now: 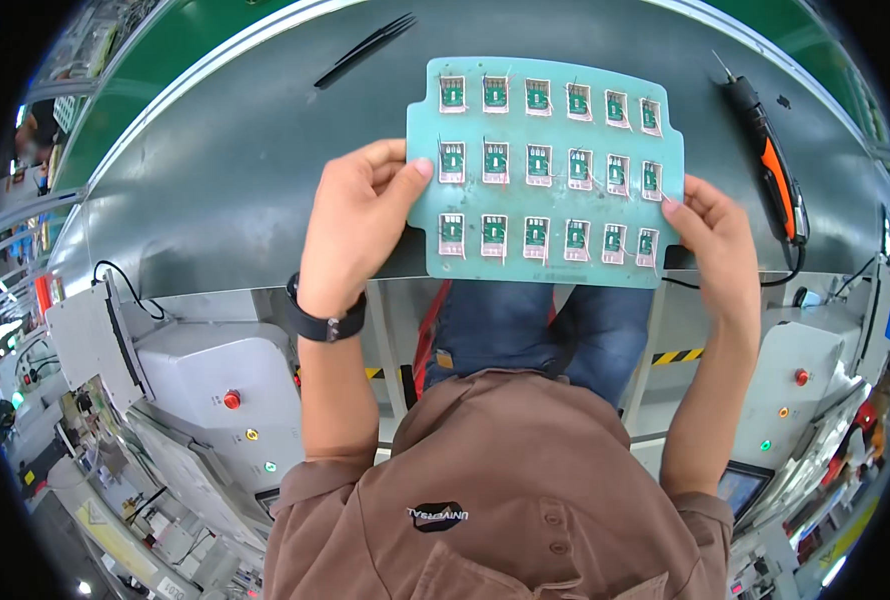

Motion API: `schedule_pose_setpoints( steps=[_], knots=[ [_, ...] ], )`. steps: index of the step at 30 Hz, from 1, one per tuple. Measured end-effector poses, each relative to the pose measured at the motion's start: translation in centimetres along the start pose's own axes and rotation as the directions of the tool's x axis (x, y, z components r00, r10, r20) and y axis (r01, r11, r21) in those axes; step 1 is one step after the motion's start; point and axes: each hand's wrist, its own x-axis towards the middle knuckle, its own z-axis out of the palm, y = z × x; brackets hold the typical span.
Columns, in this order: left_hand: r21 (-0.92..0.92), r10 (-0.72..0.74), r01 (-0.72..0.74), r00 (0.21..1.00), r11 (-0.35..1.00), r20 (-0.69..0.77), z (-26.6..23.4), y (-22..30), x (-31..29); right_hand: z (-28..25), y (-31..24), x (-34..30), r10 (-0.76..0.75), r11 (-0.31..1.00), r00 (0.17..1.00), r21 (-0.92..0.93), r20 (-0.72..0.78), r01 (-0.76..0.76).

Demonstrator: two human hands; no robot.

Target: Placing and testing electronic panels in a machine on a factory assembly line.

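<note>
A light green tray (515, 195) with three rows of rectangular pockets is held up between my two hands. Each pocket has a small green circuit board (538, 163) in it, with thin wires sticking out at several of them. My left hand (360, 215) grips the tray's left edge, thumb on top and fingers curled behind. On the right edge, my right hand (710, 232) pinches it the same way, with its thumb near the middle row's end. The fingertips beneath the tray are hidden.
Black tweezers (367, 50) lie on the dark grey table (235, 180) at the far left of the tray. An orange and black soldering iron or electric hand tool (773, 160) lies at the right, its cord trailing down. Grey machine housings with red buttons (232, 400) flank my lap.
</note>
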Motion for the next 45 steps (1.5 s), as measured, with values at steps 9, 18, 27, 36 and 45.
schedule_pose_setpoints(
  steps=[9, 18, 27, 36, 45],
  knots=[
    [-0.227, 0.106, -0.1, 0.994, 0.969, 0.018, 0.5, -0.6, -1.5, 1.1, 1.3, -3.3, -0.151, 0.959, 0.964, 0.206, -0.22, 0.197],
    [-0.353, 0.365, -0.302, 0.922, 0.885, 0.126, 3.2, 2.7, -2.7, -2.5, 1.4, -10.5, -0.219, 0.918, 0.885, 0.22, -0.412, 0.33],
    [-0.373, 0.422, -0.29, 0.838, 0.881, 0.346, 9.2, 6.5, -2.1, -6.1, 3.5, -16.7, -0.166, 0.891, 0.768, 0.239, -0.618, 0.385],
    [-0.28, 0.422, -0.318, 0.738, 0.906, 0.527, 17.2, 10.8, -2.4, -9.5, 5.6, -22.1, -0.064, 0.846, 0.621, 0.288, -0.781, 0.448],
    [-0.139, 0.322, -0.392, 0.453, 0.91, 0.831, 30.3, 17.9, -3.5, -14.5, 7.0, -29.2, 0.1, 0.866, 0.4, 0.278, -0.911, 0.417]
  ],
)
